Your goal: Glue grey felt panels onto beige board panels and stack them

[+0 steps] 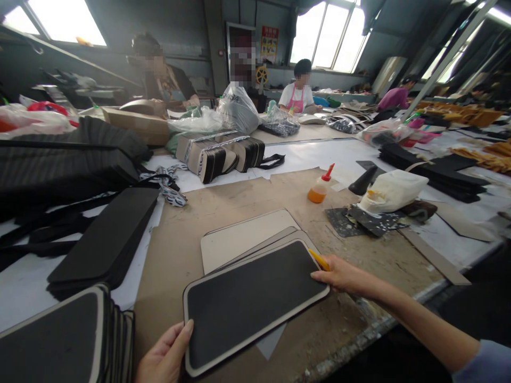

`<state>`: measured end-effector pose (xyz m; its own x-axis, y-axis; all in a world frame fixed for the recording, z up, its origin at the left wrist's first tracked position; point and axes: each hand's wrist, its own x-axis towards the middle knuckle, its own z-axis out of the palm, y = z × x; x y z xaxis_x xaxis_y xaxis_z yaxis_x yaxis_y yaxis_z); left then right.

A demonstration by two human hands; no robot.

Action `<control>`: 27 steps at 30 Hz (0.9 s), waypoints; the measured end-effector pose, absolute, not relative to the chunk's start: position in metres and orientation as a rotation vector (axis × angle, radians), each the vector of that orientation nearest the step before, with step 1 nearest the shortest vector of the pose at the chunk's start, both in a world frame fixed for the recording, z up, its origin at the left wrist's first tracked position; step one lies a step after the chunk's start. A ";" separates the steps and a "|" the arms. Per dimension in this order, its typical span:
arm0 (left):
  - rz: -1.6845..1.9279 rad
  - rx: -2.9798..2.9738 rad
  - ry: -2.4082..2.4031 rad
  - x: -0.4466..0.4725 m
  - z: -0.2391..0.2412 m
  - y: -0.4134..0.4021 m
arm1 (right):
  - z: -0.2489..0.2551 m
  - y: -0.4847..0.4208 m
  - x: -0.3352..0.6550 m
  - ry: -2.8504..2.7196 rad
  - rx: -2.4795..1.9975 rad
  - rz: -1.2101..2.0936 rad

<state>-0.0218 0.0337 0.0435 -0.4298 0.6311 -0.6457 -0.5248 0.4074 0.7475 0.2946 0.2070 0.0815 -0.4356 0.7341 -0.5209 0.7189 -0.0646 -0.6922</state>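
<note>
Between my two hands is a black rectangular panel (255, 298) with rounded corners and a beige border. My left hand (170, 348) pinches its near left edge, thumb on top. At the right end, my right hand (333, 274) grips the panel's edge and also has a thin yellow tool (319, 259) in its fingers; its kind is not clear. Beige panels (243, 239) of similar shape lie fanned out just behind, partly covered by the black one. A stack of black panels with beige borders (51, 340) stands at the lower left.
A pile of plain black pieces (107, 234) lies at the left. On the brown-covered table (179, 223) stand a red-tipped bottle of orange liquid (319, 186) and a cut white jug (395, 189). Tied bundles (219, 154) sit farther back. Several people work beyond.
</note>
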 end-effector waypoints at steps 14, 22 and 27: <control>1.386 0.304 1.482 -0.008 0.055 0.033 | 0.063 0.220 0.302 -2.323 -1.592 1.376; 1.318 0.459 1.529 -0.009 0.054 0.035 | 0.068 0.217 0.299 -2.364 -1.676 1.256; 1.225 0.452 1.649 -0.012 0.043 0.036 | 0.071 0.213 0.297 -2.347 -1.739 1.307</control>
